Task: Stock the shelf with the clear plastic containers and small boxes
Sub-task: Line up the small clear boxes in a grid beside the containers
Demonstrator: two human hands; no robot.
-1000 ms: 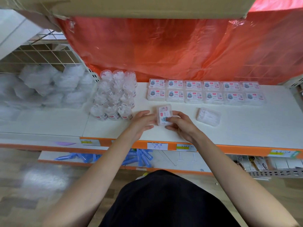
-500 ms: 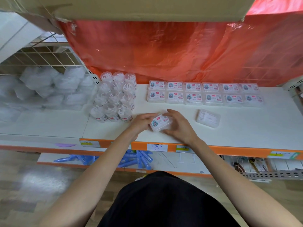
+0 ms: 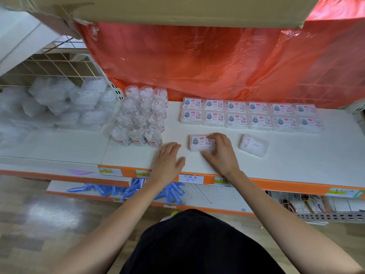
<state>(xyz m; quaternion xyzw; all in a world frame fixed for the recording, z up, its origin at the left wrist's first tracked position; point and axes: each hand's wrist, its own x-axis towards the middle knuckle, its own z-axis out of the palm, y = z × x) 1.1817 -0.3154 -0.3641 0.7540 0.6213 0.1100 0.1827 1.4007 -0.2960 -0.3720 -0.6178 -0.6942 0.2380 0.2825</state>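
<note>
A small clear box with a printed label (image 3: 199, 142) lies flat on the white shelf (image 3: 286, 165), label up. My right hand (image 3: 220, 153) grips its right side with thumb and fingers. My left hand (image 3: 168, 161) rests flat on the shelf just left of it, fingers apart, holding nothing. Behind stand two rows of the same small boxes (image 3: 250, 116). A cluster of round clear containers (image 3: 141, 117) stands at the left. Another clear box (image 3: 253, 145) lies label-down to the right.
Bagged clear plastic goods (image 3: 59, 105) fill the wire-backed bay on the left. Orange plastic sheet (image 3: 217, 62) hangs behind the shelf, with a cardboard box (image 3: 177, 10) overhead. Blue tubes (image 3: 138, 191) lie on the lower shelf. Price tags (image 3: 190, 178) line the orange front edge.
The small box went from upright in both hands to lying flat on the shelf. My left hand let go and moved left onto the shelf; my right hand stays on the box.
</note>
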